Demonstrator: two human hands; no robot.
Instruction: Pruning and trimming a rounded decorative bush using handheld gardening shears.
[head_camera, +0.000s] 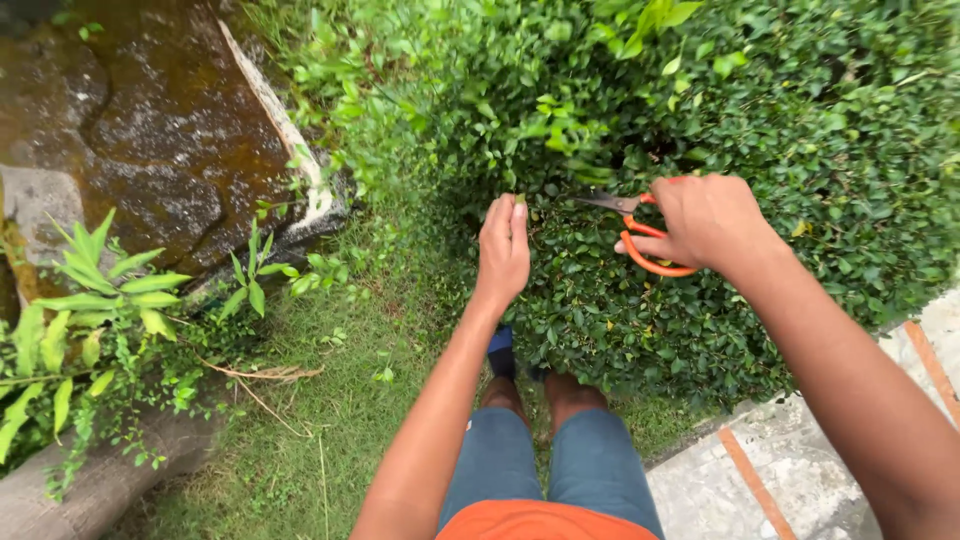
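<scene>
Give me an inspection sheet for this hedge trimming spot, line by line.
Surface: grass, patchy, loose dry stems.
Job's things: orange-handled scissors, blades pointing left over the hedge.
Clutter: nothing seen.
Grippers: right hand grips the scissors; left hand flat, fingers extended against the hedge's edge, holding nothing.
Cables: nothing seen.
Surroundings: wet mossy rock at left, leafy plant, pale paving at right.

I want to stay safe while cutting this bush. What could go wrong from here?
The left hand rests against the bush close to the scissors held in the right hand, so the blades might nick its fingers. Dense leaves also hide the blade tips, so a cut could go astray.
</scene>
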